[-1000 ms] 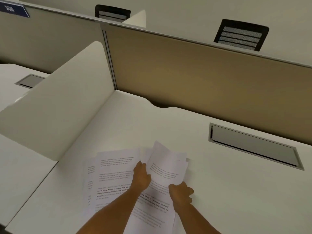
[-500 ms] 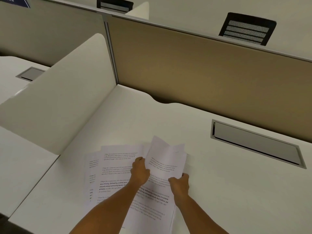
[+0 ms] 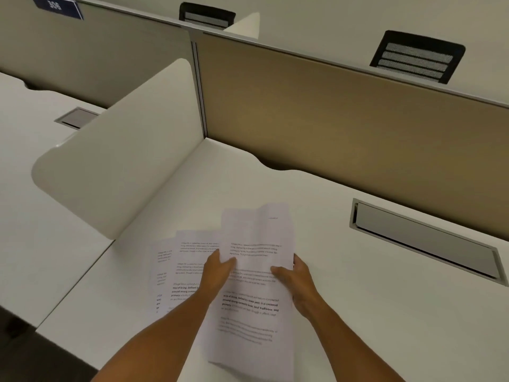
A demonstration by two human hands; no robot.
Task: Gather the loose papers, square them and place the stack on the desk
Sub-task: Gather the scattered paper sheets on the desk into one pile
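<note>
Papers (image 3: 253, 288), printed white sheets, lie fanned on a white desk (image 3: 385, 312) at about 6 o'clock in the view, closest to the person. Two bare forearms reach in from the bottom edge. The left hand (image 3: 217, 274) pinches the left edge of a small bundle, thumb on top. The right hand (image 3: 296, 277) grips the right edge of the same bundle, thumb lying across the page, fingers hidden beneath. The bundle looks partly raised, its upper end bowing and creased, its lower end trailing toward the desk's front edge. At 9 o'clock from the hands, more sheets (image 3: 181, 271) lie flat and overlapping, not yet collected.

These pages appear thin, light and floppy; they should bend and slide over one another easily, and a hard squeeze would likely crease them. Holding both long edges near the middle, as now, seems the steadiest grip, and tapping the short edge on the desk should line them up.

Farther off, at 3 o'clock, a grey cable hatch (image 3: 421, 241) is set into the desk. At 10 o'clock a white divider (image 3: 115, 166) stands. At 12 o'clock, a tan partition (image 3: 344, 114) closes the back
</note>
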